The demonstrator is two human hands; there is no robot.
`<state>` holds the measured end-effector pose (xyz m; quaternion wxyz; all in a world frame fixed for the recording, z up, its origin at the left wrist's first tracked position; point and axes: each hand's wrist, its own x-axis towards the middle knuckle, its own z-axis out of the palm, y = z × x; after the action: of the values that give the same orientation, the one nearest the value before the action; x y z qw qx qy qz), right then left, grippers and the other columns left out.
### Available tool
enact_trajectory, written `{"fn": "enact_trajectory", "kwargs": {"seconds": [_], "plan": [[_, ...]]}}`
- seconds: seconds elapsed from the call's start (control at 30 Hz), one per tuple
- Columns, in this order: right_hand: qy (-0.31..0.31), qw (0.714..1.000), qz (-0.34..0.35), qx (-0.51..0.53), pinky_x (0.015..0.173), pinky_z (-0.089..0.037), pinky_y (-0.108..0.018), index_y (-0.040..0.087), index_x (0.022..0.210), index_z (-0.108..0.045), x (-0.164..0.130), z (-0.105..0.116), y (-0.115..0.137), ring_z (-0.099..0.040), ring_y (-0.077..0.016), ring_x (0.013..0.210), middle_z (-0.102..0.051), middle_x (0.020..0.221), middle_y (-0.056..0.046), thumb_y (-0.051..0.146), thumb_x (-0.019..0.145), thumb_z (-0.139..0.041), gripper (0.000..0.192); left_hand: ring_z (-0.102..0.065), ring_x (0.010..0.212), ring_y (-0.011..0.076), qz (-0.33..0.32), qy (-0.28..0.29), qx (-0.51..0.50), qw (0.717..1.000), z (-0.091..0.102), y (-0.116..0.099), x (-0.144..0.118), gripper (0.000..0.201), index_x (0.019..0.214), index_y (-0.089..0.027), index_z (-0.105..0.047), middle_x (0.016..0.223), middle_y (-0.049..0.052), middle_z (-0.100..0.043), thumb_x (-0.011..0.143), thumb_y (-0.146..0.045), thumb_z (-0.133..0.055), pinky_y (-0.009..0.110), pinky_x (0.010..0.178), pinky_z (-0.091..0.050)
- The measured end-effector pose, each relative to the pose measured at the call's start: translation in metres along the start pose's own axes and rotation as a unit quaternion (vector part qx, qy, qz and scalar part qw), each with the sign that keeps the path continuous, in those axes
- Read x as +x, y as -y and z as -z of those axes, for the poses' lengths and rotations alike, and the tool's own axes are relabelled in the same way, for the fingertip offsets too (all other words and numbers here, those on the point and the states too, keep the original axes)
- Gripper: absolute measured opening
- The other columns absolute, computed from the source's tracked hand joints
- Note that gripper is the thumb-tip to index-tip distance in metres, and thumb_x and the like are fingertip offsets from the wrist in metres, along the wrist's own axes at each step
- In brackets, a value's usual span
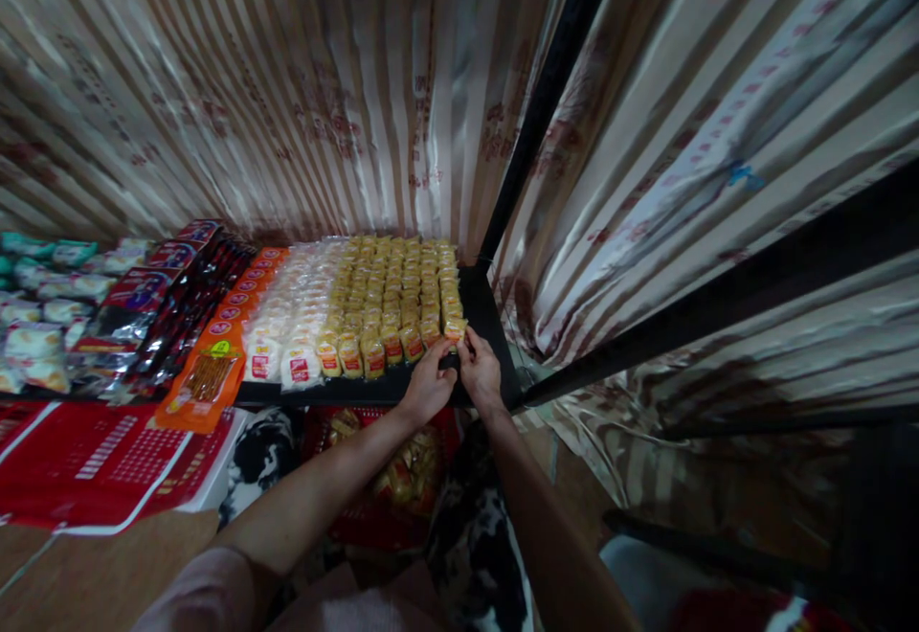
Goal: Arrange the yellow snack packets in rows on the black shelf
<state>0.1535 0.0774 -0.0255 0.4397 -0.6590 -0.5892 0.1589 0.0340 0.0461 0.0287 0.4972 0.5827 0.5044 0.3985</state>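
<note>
At the front end of the rightmost row, my left hand (429,383) and my right hand (480,371) come together on one small yellow wrapped snack pack (455,327). The fingers of each hand are closed on its near edge. Beyond and to the left, tight rows of similar yellow snack packs (392,297) stand on a black shelf (495,340). Below the shelf, between the knees, a red basket (345,525) holds more loose yellow snack packs (413,474), partly hidden by my left arm.
Left of the rows lie white packs (300,364), orange bags (240,316), dark red packets (187,297) and pale snack packs (35,340). Another red basket (43,479) stands at lower left. Striped sheeting (323,86) hangs behind, with a black post (538,115) at the shelf's corner.
</note>
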Motion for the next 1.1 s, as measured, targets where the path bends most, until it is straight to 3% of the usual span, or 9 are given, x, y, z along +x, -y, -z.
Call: {"fn": "enact_trajectory", "kwargs": {"seconds": [0.2,0.5,0.6,0.77,1.1], "plan": [[-0.007,0.999,0.031,-0.024,0.088,-0.048,-0.038,0.011,0.123,-0.054,-0.002,-0.003,0.003,-0.057,-0.0232,0.101,-0.061,0.113,-0.015,0.036,0.086,-0.038,0.047,-0.054,0.11,0.0196,0.009,0.016,0.04,0.999,0.004,-0.002,-0.002,0.047,0.119,-0.014,-0.054,0.131,0.011,-0.05,0.073,-0.002,-0.049,0.032,0.084,-0.052],[-0.034,0.997,0.049,-0.058,0.093,-0.043,-0.04,0.008,0.125,-0.051,-0.001,-0.009,0.008,-0.052,-0.0245,0.107,-0.059,0.116,-0.017,0.039,0.088,-0.038,0.05,-0.057,0.106,0.019,0.017,0.005,0.027,1.0,0.005,0.005,-0.001,0.048,0.118,-0.016,-0.054,0.124,0.009,-0.056,0.072,-0.001,-0.048,0.029,0.079,-0.053],[-0.033,0.997,0.04,-0.052,0.09,-0.045,-0.038,0.011,0.124,-0.053,-0.002,-0.013,0.009,-0.053,-0.0232,0.104,-0.06,0.115,-0.016,0.04,0.088,-0.037,0.048,-0.059,0.103,0.018,0.008,-0.006,0.027,1.0,0.005,0.009,-0.001,0.047,0.116,-0.016,-0.055,0.118,0.008,-0.06,0.072,-0.001,-0.048,0.03,0.082,-0.052],[-0.035,0.998,0.044,-0.036,0.091,-0.044,-0.036,0.011,0.125,-0.052,-0.003,-0.016,0.012,-0.052,-0.022,0.106,-0.06,0.116,-0.015,0.039,0.089,-0.037,0.047,-0.061,0.095,0.015,0.017,-0.071,0.025,0.997,0.005,0.021,0.004,0.046,0.113,-0.014,-0.056,0.108,0.008,-0.064,0.071,0.001,-0.045,0.034,0.091,-0.049],[-0.028,0.999,0.035,-0.029,0.094,-0.042,-0.038,0.012,0.125,-0.051,-0.003,-0.017,0.016,-0.051,-0.0225,0.109,-0.058,0.119,-0.015,0.036,0.088,-0.038,0.046,-0.06,0.096,0.0158,0.04,-0.064,0.02,0.997,0.005,0.026,0.01,0.048,0.115,-0.014,-0.055,0.113,0.01,-0.062,0.071,0.0,-0.044,0.036,0.091,-0.05]]}}
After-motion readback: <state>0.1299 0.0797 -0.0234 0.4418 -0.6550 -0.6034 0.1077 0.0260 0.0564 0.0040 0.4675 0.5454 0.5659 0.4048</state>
